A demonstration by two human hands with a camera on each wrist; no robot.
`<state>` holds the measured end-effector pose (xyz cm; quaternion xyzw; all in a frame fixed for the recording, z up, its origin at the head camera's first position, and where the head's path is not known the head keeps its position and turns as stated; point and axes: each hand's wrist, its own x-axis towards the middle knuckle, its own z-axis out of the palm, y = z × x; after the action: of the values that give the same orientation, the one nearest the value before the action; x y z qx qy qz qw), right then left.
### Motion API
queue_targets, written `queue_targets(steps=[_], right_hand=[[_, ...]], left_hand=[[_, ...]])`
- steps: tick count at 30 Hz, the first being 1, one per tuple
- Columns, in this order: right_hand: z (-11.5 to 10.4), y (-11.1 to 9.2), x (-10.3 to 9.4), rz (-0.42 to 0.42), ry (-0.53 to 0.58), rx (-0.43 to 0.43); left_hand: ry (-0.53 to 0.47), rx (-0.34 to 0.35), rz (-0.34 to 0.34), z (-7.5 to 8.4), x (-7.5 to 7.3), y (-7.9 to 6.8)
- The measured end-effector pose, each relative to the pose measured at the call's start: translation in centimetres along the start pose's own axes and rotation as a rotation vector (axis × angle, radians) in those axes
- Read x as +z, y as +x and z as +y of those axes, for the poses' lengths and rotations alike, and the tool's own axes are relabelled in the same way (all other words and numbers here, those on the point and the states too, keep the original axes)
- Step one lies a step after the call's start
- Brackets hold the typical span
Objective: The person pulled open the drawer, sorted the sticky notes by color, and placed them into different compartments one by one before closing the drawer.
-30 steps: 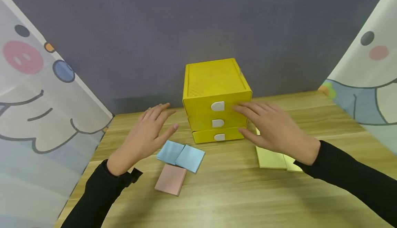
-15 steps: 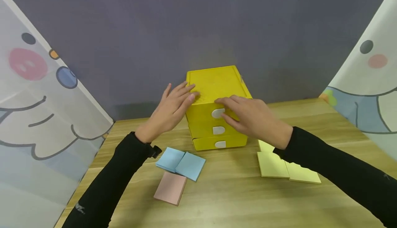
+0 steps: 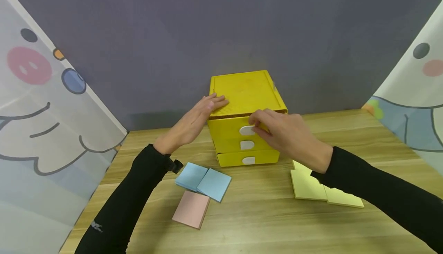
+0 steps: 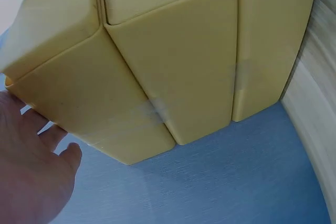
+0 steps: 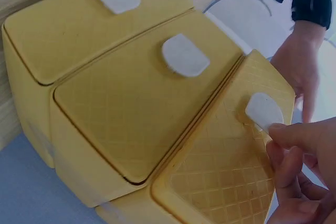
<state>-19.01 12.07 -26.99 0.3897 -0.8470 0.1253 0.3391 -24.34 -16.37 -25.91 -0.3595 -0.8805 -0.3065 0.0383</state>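
A yellow three-drawer box (image 3: 247, 87) stands on the table against the dark back wall, a white handle on each drawer. My left hand (image 3: 194, 121) rests at its top left edge, fingers extended over the lid. In the left wrist view that hand (image 4: 34, 163) lies along the box's side. With thumb and curled fingers my right hand (image 3: 285, 135) pinches the top drawer's handle (image 5: 264, 111). The top drawer (image 3: 226, 128) sits slightly pulled out, a thin dark gap showing under the lid. Its contents are hidden.
Two blue note pads (image 3: 214, 184) lie in front of the box to the left, a pink pad (image 3: 191, 210) nearer. Several yellow pads (image 3: 308, 185) lie at right, partly under my right forearm. Cartoon-printed panels (image 3: 45, 131) flank the table (image 3: 256, 223).
Both hands have moved in to the box, the left onto its top edge, the right onto the top handle. The top drawer has come slightly forward.
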Motion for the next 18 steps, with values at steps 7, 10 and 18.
queue_targets(steps=[7, 10, 18], right_hand=[[-1.5, -1.9, -2.1, 0.041, 0.036, -0.051], [-2.4, -2.9, -3.1, 0.07, 0.032, -0.076], [-5.0, -5.4, -5.3, 0.144, 0.023, -0.126]], left_hand=[[-0.091, 0.032, 0.035, 0.0, 1.0, 0.3], [-0.106, 0.055, 0.064, 0.1, 1.5, 0.2], [-0.064, 0.067, 0.115, 1.2, 2.3, 0.1]])
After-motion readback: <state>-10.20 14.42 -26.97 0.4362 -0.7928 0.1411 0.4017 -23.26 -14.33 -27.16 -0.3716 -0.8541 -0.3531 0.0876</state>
